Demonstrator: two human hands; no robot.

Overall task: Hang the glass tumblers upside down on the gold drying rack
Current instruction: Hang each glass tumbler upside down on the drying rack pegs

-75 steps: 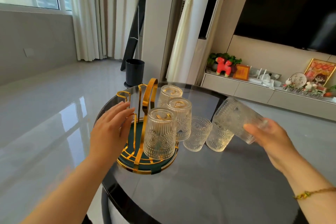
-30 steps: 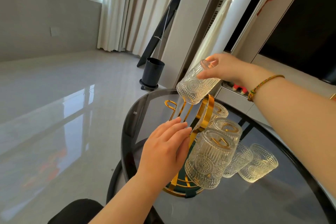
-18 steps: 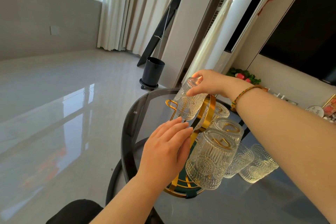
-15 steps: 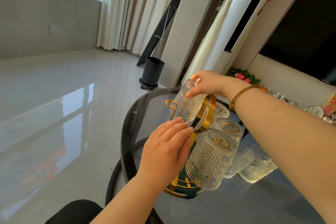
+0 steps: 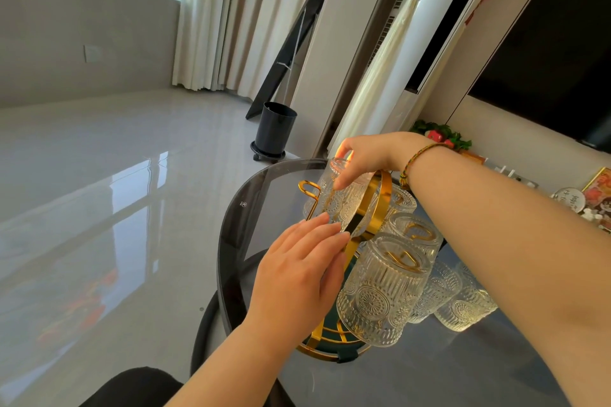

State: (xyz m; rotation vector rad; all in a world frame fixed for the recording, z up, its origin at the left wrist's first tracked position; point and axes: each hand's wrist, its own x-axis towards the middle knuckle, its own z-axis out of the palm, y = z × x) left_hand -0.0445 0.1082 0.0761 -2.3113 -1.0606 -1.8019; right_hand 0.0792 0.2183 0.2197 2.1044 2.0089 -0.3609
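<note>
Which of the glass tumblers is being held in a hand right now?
The tumbler at the far side of the rack, pinched at its base by the right hand. The others hang untouched or stand on the table.

A round dark glass table [image 5: 429, 373] carries a gold wire drying rack [image 5: 330, 342] at 9 o'clock and two patterned clear glass tumblers [image 5: 463, 307] just beside it at 3 o'clock.

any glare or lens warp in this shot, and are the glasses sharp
Head view: bright window glare streaks the floor; the wide lens tilts and bows the curtains and walls; the nearest tumbler on the gold rack is crisp, its pattern legible; both hands look sharp.
</note>
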